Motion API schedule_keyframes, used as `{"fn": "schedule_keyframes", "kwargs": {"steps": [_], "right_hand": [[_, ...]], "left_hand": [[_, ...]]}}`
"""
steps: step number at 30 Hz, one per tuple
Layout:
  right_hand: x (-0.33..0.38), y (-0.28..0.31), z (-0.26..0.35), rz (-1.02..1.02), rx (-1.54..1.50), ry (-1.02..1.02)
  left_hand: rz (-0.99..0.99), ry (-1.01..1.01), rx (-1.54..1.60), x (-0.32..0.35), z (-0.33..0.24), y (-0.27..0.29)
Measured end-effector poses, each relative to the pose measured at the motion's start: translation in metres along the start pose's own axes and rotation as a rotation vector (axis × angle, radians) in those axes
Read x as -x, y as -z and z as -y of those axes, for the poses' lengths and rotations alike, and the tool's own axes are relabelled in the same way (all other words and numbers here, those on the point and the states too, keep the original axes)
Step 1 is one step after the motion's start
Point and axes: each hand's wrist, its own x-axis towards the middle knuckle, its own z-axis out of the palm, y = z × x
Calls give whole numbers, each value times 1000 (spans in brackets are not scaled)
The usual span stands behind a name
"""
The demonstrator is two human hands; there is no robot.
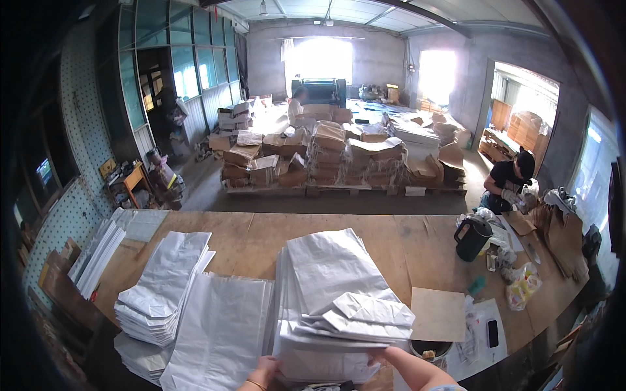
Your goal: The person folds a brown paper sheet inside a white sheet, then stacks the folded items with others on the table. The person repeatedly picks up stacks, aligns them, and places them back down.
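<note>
Both hands sit at six o'clock on the near edge of the white bag stack [332, 313], which lies on the wooden table [261, 238]. Left hand [264, 371] grips the stack's lower left corner, fingers curled onto the paper, though how tightly I cannot tell. Right hand [381, 357] presses the front edge, fingers together and flat. Squaring the pile probably goes best by pushing evenly from both corners, since the top bags are splayed toward three o'clock. Forearms rise from the bottom edge. Another fanned pile [163, 293] lies at nine o'clock, a dark jug [471, 238] at two.
</note>
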Motion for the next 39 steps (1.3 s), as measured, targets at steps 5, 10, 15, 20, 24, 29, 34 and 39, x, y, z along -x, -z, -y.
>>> {"fn": "schedule_keyframes", "kwargs": {"steps": [5, 10, 15, 20, 24, 29, 34, 39], "right_hand": [[20, -53, 0, -346, -137, -120], [138, 6, 46, 70, -56, -69], [304, 181, 156, -822, -954, 1084], [396, 181, 249, -320, -1583, 1542], [416, 198, 302, -497, -1742, 1855], [353, 204, 241, -645, -1257, 1761], [189, 88, 169, -688, -598, 675], [58, -28, 118, -694, -234, 336]], "left_hand": [[-177, -38, -11, -31, 30, 0], [-160, -91, -112, -15, -1, -13], [-183, -57, -90, -31, 21, 11], [-57, -2, 29, -53, 35, 12], [-140, -71, 23, -17, -2, -3], [129, -88, 186, -26, 7, 12], [216, -104, 48, 22, -88, -6], [220, -68, 283, 16, -149, -29]]}}
